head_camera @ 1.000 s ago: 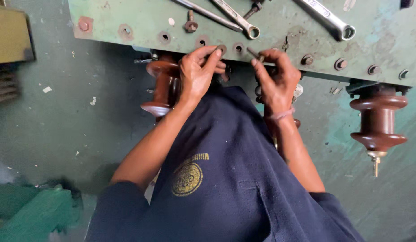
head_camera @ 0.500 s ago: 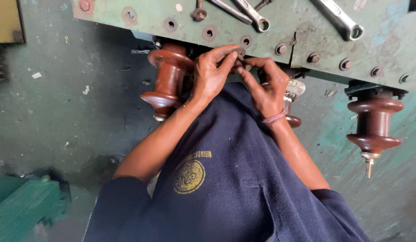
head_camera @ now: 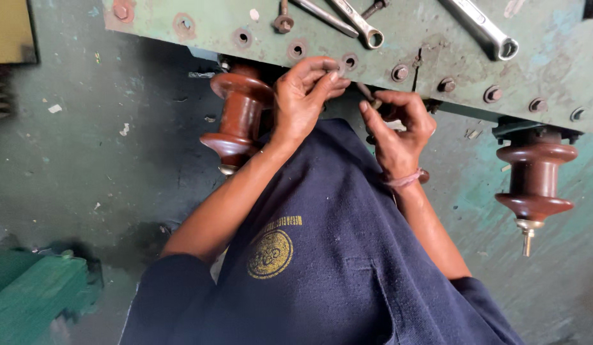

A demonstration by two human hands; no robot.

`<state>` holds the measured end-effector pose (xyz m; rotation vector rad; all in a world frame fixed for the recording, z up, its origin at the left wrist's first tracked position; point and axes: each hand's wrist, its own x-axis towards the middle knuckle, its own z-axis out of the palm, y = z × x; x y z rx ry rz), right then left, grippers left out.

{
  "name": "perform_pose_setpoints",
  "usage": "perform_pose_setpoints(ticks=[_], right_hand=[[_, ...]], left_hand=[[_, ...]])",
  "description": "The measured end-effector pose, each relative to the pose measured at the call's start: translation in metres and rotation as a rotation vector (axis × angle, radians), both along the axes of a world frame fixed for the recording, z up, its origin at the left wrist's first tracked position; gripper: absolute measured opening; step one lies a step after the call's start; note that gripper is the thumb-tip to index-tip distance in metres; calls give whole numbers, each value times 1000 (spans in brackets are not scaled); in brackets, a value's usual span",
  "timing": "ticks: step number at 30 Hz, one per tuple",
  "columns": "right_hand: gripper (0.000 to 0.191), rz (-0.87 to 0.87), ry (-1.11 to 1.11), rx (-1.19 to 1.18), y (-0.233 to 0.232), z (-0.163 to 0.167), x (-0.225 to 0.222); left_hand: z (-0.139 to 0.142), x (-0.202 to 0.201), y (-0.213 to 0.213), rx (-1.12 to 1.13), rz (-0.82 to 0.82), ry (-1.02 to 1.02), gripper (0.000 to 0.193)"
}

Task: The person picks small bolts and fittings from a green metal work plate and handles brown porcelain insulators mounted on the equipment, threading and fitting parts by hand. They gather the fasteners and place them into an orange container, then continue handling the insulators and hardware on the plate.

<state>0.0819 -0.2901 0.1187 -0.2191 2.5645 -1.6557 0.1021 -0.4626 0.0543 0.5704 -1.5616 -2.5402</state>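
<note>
My left hand (head_camera: 303,96) reaches up to the edge of a worn green metal plate (head_camera: 437,48) and pinches a small metal part between thumb and forefinger, right at a bolt hole (head_camera: 349,62). Just to its right, my right hand (head_camera: 399,128) curls around the plate's edge, its fingertips closed on a dark bolt (head_camera: 367,93) that points toward my left hand. A brown ribbed insulator (head_camera: 239,115) hangs from the plate directly behind my left wrist. My dark blue shirt (head_camera: 328,255) fills the lower middle of the view.
A second brown insulator (head_camera: 536,182) with a metal stud hangs at the right. Ring spanners (head_camera: 354,20) (head_camera: 482,29) and a loose rusty bolt (head_camera: 284,22) lie on the plate, which carries several bolts and holes along its edge. A green block (head_camera: 34,294) sits at lower left.
My hands have drawn closer together, then shifted slightly left along the plate's edge. My left fingertips now pinch at a bolt hole, and the bolt in my right hand shows more clearly.
</note>
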Motion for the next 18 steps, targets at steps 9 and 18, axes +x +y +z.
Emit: perform_pose_setpoints(ticks=[9,18], right_hand=[[23,236,-76,-101,-2,-17,-10],[35,126,17,103,-14,-20,-19]], left_hand=[[19,6,4,-435,-108,-79,27],[-18,8,9,33,-172,-100,27]])
